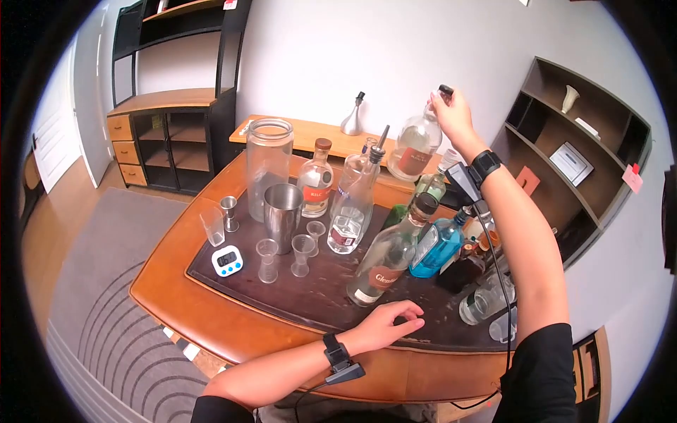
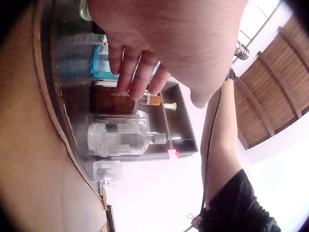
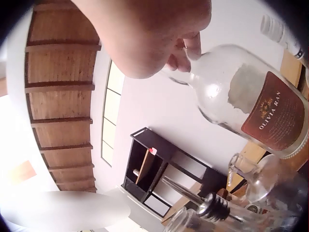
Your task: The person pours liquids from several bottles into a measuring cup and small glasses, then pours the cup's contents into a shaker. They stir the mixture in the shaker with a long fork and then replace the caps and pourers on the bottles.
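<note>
My right hand [image 1: 455, 116] grips the neck of a clear glass bottle [image 1: 412, 156] with a dark red label, held up over the back of the table. In the right wrist view the label [image 3: 270, 113] reads OLIVIA RAN, and the fingers [image 3: 181, 60] curl around the neck. My left hand [image 1: 386, 326] is low at the table's front edge, fingers loosely bent and holding nothing. Just beyond it stands a tall clear bottle [image 1: 381, 257] with a dark stopper. A blue bottle [image 1: 438, 247] is to the right of that one.
A steel shaker tin [image 1: 283, 218], a large glass jar [image 1: 268, 169], a pourer-topped bottle [image 1: 352, 204] and several small measuring glasses [image 1: 267, 261] crowd the dark mat. A white timer [image 1: 227, 261] lies at left. Behind runs a wooden ledge [image 1: 303, 134] with a metal decanter [image 1: 352, 121].
</note>
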Motion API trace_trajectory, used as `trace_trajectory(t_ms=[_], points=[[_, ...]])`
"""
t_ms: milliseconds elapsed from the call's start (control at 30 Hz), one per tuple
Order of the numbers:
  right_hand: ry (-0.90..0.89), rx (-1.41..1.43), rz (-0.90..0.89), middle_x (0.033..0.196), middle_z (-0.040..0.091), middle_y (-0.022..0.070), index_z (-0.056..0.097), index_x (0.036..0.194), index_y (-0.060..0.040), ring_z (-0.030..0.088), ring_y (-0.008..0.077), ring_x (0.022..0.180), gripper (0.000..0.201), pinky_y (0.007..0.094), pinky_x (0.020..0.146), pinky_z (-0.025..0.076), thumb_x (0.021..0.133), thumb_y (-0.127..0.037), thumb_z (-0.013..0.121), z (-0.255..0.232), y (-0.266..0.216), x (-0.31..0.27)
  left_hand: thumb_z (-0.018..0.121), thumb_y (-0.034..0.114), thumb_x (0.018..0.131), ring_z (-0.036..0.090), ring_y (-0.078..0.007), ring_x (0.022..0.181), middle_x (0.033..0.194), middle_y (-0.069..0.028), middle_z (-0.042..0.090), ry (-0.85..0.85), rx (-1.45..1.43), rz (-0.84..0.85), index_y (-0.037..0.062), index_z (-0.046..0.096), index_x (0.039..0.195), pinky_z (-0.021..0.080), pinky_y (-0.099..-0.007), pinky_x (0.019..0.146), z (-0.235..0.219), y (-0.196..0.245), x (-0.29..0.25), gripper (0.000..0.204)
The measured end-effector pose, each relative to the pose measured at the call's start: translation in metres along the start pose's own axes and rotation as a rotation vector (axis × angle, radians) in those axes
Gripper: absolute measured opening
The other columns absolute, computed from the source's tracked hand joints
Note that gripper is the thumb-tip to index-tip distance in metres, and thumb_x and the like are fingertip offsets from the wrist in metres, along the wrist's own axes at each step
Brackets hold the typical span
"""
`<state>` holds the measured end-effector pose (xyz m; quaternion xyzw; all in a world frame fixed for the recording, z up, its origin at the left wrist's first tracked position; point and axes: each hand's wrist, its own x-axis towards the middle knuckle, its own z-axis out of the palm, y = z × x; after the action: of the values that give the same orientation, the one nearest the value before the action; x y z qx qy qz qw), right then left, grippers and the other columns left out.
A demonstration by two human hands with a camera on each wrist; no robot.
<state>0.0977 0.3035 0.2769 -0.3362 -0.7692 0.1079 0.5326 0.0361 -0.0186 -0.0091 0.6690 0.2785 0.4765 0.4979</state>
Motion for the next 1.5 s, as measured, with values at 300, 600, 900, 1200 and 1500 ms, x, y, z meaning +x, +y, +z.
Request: trace_trajectory(t_ms=[300, 600, 900, 1200, 1500], points=[[-0.140, -0.197, 0.092, 0.103, 0.069, 0.0179, 0.060, 0.108, 0.0059, 0.068, 0.0262, 0.095, 0.040, 0.0380, 0.087, 0.053, 0.091, -0.028, 0.072, 0.015, 0.020, -0.027, 0.067, 0.023, 0.099, 0.066, -0.0155, 0.098, 0.101, -0.0077, 0.071, 0.014, 0.007, 0.017, 0.0015, 0.064, 0.117, 0.050, -0.0321, 0.088, 0.000, 0.001, 0.001, 0.029], [-0.388, -0.489, 0.263, 0.099, 0.071, 0.0218, 0.066, 0.104, 0.0042, 0.070, 0.0313, 0.093, 0.049, 0.0401, 0.083, 0.055, 0.077, -0.031, 0.086, 0.023, 0.024, -0.041, 0.067, 0.025, 0.099, 0.066, -0.0151, 0.097, 0.101, -0.0077, 0.072, -0.009, 0.007, -0.020, 0.0014, 0.064, 0.117, 0.050, -0.0322, 0.090, 0.003, 0.000, 0.000, 0.030], [-0.688, -0.633, 0.242, 0.091, 0.075, 0.0143, 0.073, 0.101, -0.0028, 0.072, 0.0267, 0.083, 0.048, 0.0383, 0.074, 0.056, 0.064, -0.026, 0.095, 0.039, 0.045, -0.061, 0.067, 0.023, 0.099, 0.065, -0.0138, 0.096, 0.100, -0.0075, 0.072, -0.013, 0.004, -0.035, 0.0021, 0.064, 0.117, 0.050, -0.0320, 0.090, 0.002, 0.001, 0.001, 0.028], [-0.896, -0.357, 0.337, 0.082, 0.073, 0.0080, 0.074, 0.094, -0.0002, 0.070, 0.0165, 0.073, 0.037, 0.0327, 0.066, 0.058, 0.067, -0.016, 0.094, 0.030, 0.060, -0.060, 0.068, 0.024, 0.098, 0.066, -0.0159, 0.096, 0.101, -0.0088, 0.073, -0.020, 0.015, -0.043, 0.0017, 0.064, 0.117, 0.051, -0.0331, 0.089, 0.002, 0.002, 0.001, 0.030], [-0.869, -0.058, 0.703, 0.089, 0.071, 0.0064, 0.070, 0.105, 0.0006, 0.070, 0.0102, 0.070, 0.022, 0.0245, 0.058, 0.055, 0.101, -0.020, 0.063, 0.023, 0.049, -0.062, 0.068, 0.024, 0.098, 0.066, -0.0148, 0.095, 0.100, -0.0081, 0.072, -0.039, 0.012, -0.058, 0.0016, 0.063, 0.117, 0.051, -0.0321, 0.088, 0.003, 0.001, 0.001, 0.029]])
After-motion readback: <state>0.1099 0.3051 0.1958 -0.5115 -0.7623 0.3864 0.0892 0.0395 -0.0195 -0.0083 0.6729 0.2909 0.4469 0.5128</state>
